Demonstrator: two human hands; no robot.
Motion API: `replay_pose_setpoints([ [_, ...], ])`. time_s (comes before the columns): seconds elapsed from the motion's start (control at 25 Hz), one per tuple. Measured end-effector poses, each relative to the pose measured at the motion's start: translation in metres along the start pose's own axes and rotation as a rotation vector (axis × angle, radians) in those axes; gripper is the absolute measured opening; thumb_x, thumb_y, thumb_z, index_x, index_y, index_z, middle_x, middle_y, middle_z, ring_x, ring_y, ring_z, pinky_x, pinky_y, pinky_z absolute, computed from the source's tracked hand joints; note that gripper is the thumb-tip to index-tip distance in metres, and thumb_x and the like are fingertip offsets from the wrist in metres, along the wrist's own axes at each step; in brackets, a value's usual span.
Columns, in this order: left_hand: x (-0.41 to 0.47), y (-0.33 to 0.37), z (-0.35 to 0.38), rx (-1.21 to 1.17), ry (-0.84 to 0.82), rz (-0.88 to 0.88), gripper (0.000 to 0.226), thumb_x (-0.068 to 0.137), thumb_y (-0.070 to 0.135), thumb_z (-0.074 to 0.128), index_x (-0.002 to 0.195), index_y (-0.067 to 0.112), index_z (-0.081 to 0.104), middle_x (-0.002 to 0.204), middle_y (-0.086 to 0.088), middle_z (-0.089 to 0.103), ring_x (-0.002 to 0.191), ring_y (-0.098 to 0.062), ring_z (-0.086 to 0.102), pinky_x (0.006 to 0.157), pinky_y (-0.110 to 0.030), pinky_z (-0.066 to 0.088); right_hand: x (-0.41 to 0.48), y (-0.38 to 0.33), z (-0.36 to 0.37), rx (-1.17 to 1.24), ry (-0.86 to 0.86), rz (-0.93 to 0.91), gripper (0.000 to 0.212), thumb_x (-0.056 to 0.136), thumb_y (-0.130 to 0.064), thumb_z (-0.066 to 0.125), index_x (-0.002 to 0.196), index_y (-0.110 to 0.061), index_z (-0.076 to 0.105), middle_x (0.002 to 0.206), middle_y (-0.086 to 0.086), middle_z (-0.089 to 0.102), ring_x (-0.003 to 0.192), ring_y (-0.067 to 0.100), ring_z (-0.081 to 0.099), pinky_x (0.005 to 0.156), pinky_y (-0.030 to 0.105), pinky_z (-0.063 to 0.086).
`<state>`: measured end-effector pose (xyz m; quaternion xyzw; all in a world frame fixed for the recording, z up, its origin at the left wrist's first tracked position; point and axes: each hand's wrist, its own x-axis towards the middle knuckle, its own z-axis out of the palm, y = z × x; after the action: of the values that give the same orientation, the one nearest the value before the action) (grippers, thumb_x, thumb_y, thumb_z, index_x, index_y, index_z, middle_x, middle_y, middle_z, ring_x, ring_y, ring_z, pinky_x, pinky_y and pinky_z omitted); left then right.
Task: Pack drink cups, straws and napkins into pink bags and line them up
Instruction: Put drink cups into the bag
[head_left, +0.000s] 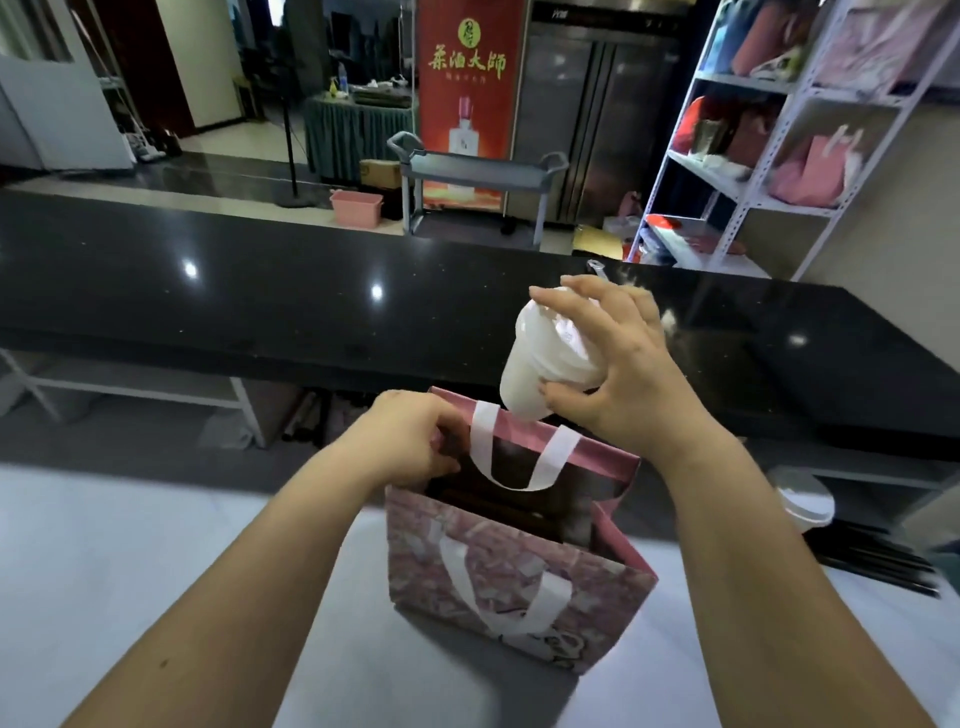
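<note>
One pink bag (511, 566) stood open on the white table (104, 545) before me, and everything else I placed by it. My left hand (410, 436) pinched the bag's far-left rim, pulling the mouth wide. My right hand (618, 364) grasped the white lidded cup (540, 364) around its side, tilted, its base just above the bag's far edge. I judged the cup light but easily crushed and its wall smooth, so a hold high near the lid seemed safest. Right of the bag, another cup (802, 499) and dark straws (878, 561) lay waiting.
</note>
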<state>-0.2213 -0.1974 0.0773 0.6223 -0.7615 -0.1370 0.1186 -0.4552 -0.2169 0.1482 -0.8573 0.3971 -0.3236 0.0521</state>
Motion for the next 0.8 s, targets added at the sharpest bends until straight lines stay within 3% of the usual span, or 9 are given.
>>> replay_pose_setpoints([
  [0.12,0.004,-0.012,-0.004,0.028,-0.085,0.129,0.068,0.067,0.039,0.082,0.127,0.047,0.051,0.135,0.021,0.05,0.13,-0.012,0.04,0.102,-0.045,0.039,-0.003,-0.024,0.012,0.034,-0.095,0.051,0.075,0.074,-0.027,0.074,0.136,-0.051,0.038,0.137,-0.014,0.035,0.127,0.01,0.023,0.103,0.028,0.02],
  [0.24,0.007,-0.019,0.001,0.076,-0.225,0.158,0.107,0.065,0.048,0.082,0.149,0.045,0.015,0.16,0.014,0.008,0.147,-0.016,0.003,0.114,-0.055,0.022,-0.017,-0.042,0.036,-0.016,-0.227,0.093,0.072,0.072,-0.033,0.075,0.134,-0.047,0.043,0.131,-0.015,0.038,0.123,0.01,0.028,0.103,0.029,0.028],
  [0.32,0.005,-0.023,0.009,0.14,-0.282,0.136,0.124,0.065,0.052,0.082,0.152,0.037,-0.007,0.16,0.01,-0.014,0.146,-0.015,-0.017,0.116,-0.055,0.008,-0.037,-0.046,0.049,-0.141,-0.299,0.107,0.069,0.07,-0.036,0.075,0.133,-0.044,0.046,0.129,-0.013,0.041,0.118,0.013,0.031,0.1,0.027,0.03],
  [0.4,0.0,-0.026,0.015,0.198,-0.276,0.143,0.134,0.063,0.055,0.082,0.15,0.031,-0.017,0.159,0.007,-0.023,0.145,-0.018,-0.024,0.117,-0.056,0.004,-0.059,-0.047,0.058,-0.272,-0.344,0.083,0.068,0.068,-0.039,0.074,0.131,-0.039,0.049,0.128,-0.007,0.044,0.116,0.017,0.035,0.097,0.028,0.033],
  [0.48,-0.005,-0.027,0.021,0.235,-0.243,0.172,0.142,0.057,0.063,0.081,0.149,0.027,-0.021,0.158,0.004,-0.027,0.144,-0.02,-0.026,0.117,-0.056,0.005,-0.075,-0.047,0.066,-0.34,-0.39,0.048,0.066,0.066,-0.042,0.072,0.129,-0.039,0.05,0.128,-0.004,0.047,0.114,0.02,0.039,0.095,0.032,0.039],
  [0.64,-0.011,-0.026,0.024,0.251,-0.21,0.181,0.152,0.048,0.068,0.082,0.148,0.022,-0.024,0.156,-0.002,-0.03,0.144,-0.027,-0.025,0.118,-0.056,0.003,-0.083,-0.044,0.082,-0.416,-0.634,0.104,0.067,0.072,-0.042,0.071,0.128,-0.046,0.036,0.13,-0.007,0.04,0.115,0.017,0.035,0.087,0.031,0.045],
  [0.8,-0.02,-0.029,0.022,0.254,-0.207,0.26,0.158,0.042,0.073,0.081,0.147,0.023,-0.027,0.155,-0.001,-0.034,0.143,-0.025,-0.029,0.118,-0.055,0.0,-0.053,-0.033,0.103,-0.573,-0.674,0.164,0.072,0.075,-0.036,0.072,0.134,-0.032,0.031,0.132,0.003,0.04,0.118,0.026,0.039,0.089,0.039,0.048],
])
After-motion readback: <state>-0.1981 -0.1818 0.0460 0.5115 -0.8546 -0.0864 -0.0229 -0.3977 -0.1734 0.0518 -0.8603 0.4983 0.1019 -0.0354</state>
